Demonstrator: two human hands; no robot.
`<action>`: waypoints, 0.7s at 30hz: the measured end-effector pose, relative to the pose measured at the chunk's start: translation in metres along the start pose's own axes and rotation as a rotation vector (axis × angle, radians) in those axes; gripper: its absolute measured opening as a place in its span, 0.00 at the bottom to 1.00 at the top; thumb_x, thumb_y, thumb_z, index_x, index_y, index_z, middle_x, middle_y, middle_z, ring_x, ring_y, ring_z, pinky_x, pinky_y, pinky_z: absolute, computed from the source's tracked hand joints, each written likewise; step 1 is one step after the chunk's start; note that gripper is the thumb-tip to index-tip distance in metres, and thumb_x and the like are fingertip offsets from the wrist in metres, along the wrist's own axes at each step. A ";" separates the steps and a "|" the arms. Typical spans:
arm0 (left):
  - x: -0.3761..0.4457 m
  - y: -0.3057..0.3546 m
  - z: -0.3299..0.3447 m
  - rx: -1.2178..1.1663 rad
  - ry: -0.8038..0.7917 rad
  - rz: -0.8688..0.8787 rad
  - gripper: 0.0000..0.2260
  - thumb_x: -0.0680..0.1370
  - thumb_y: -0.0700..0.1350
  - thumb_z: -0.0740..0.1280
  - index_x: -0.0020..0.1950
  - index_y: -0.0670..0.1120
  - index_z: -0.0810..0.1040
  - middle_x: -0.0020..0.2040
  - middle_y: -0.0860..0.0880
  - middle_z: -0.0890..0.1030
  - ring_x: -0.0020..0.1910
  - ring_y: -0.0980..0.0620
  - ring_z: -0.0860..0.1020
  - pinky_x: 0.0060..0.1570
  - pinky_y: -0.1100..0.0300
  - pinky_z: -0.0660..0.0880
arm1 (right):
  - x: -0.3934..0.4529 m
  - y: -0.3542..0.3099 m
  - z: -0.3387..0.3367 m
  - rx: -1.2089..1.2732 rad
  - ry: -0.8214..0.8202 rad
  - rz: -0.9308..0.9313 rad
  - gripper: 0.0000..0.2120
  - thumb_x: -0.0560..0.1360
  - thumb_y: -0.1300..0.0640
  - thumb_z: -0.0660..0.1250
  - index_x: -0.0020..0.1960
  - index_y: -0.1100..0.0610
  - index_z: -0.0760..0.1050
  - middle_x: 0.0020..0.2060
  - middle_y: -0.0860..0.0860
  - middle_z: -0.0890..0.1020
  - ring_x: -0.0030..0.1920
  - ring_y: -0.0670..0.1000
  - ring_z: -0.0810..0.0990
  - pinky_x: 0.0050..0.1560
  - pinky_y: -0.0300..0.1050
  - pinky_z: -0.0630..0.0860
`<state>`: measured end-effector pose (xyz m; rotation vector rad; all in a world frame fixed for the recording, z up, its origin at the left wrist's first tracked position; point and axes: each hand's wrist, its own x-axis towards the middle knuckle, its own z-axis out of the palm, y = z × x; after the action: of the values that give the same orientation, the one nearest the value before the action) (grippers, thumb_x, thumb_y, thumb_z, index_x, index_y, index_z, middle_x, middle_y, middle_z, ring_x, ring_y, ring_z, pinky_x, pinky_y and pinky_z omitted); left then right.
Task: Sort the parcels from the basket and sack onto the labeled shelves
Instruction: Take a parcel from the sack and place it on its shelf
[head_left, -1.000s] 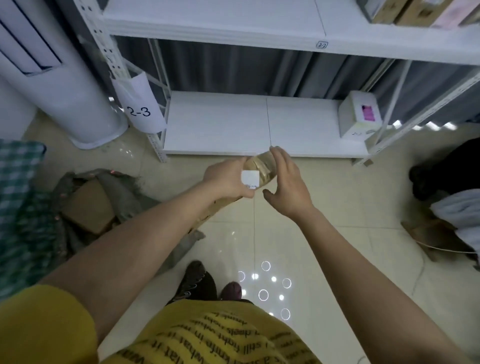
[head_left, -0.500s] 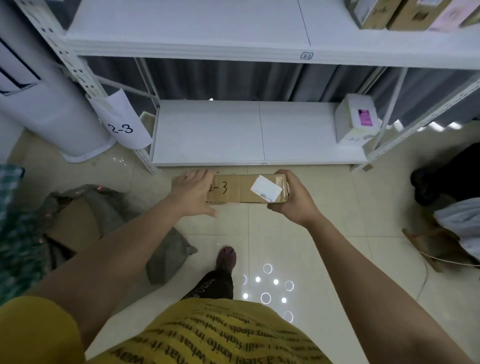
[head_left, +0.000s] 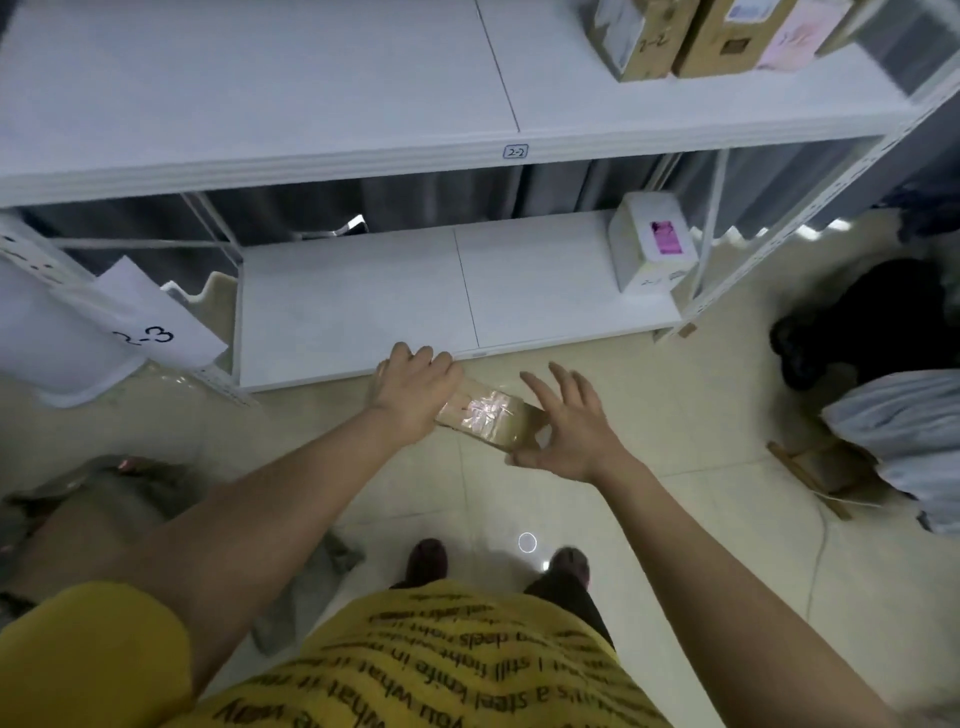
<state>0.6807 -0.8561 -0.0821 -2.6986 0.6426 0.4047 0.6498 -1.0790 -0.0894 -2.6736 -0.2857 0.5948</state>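
Glossy cream tiled floor (head_left: 675, 545) mirrors a ceiling light; grey pleated curtain (head_left: 441, 200) hangs behind the white metal shelving rack (head_left: 311, 156).

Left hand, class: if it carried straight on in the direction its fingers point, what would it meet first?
Probably the front edge of the bottom shelf; the left hand, gripping the taped parcel, points at it, though depth is unclear.

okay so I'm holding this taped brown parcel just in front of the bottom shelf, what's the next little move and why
Probably slide the taped brown parcel forward onto the bottom shelf. The left hand grips its far end right at the shelf's front edge, the right hand is spread open at the near end, and the paper tag on the post reads 2-3.
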 end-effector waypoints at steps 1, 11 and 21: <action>0.010 0.011 -0.009 0.023 0.006 0.005 0.26 0.72 0.43 0.68 0.67 0.45 0.62 0.63 0.47 0.69 0.62 0.46 0.68 0.58 0.51 0.63 | 0.007 0.002 0.001 -0.031 -0.043 -0.005 0.52 0.65 0.38 0.76 0.79 0.46 0.49 0.79 0.54 0.49 0.78 0.60 0.45 0.77 0.56 0.47; 0.153 0.127 -0.056 0.012 0.172 0.079 0.20 0.47 0.48 0.78 0.37 0.50 0.80 0.35 0.51 0.80 0.36 0.51 0.78 0.46 0.55 0.68 | 0.079 0.112 -0.046 -0.014 -0.100 0.136 0.31 0.70 0.49 0.71 0.68 0.53 0.62 0.59 0.52 0.75 0.59 0.59 0.73 0.57 0.52 0.72; 0.263 0.166 -0.095 -0.951 -0.001 -0.025 0.49 0.66 0.55 0.77 0.78 0.53 0.51 0.73 0.48 0.64 0.70 0.49 0.64 0.67 0.50 0.65 | 0.107 0.286 -0.123 0.410 -0.126 0.064 0.24 0.66 0.45 0.78 0.50 0.56 0.69 0.41 0.49 0.78 0.41 0.51 0.77 0.38 0.44 0.74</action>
<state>0.8454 -1.1320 -0.1290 -3.5765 0.4810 0.8845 0.8312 -1.3480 -0.1431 -2.2619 -0.0976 0.7531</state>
